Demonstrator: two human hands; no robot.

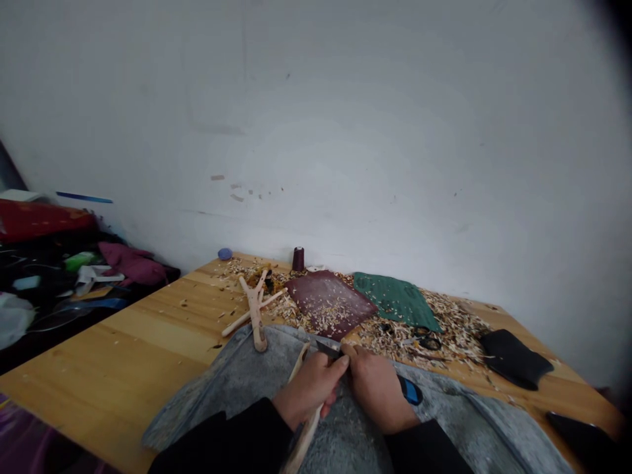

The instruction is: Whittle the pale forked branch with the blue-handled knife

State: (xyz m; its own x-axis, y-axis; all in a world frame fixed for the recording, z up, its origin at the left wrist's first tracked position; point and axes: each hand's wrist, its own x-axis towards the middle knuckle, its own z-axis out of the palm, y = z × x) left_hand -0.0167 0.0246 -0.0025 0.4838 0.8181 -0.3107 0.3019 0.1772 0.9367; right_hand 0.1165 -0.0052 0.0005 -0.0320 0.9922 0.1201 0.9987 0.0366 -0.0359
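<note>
My left hand point(313, 385) is closed around a pale, peeled wooden stick point(309, 438), which slants from the lower edge up past my fingers. My right hand point(378, 388) grips a knife; its dark blade point(327, 349) points left across the stick's upper part, and a blue-and-black handle end point(411, 390) sticks out behind my palm. The left thumb lies close to the blade, by the right fingers; whether it presses on it I cannot tell. Under both hands a grey cloth point(222, 388) covers the table's front. A peeled forked branch point(255, 309) rests partly on its far edge.
Wood shavings point(457, 326) are heaped on the wooden table point(113, 368). Maroon point(330, 299) and green point(395, 299) sheets lie among them, with a thread spool point(298, 259) behind. Scissors point(428, 342) and a black pad point(516, 359) are rightward. A wall stands behind; clutter fills the left.
</note>
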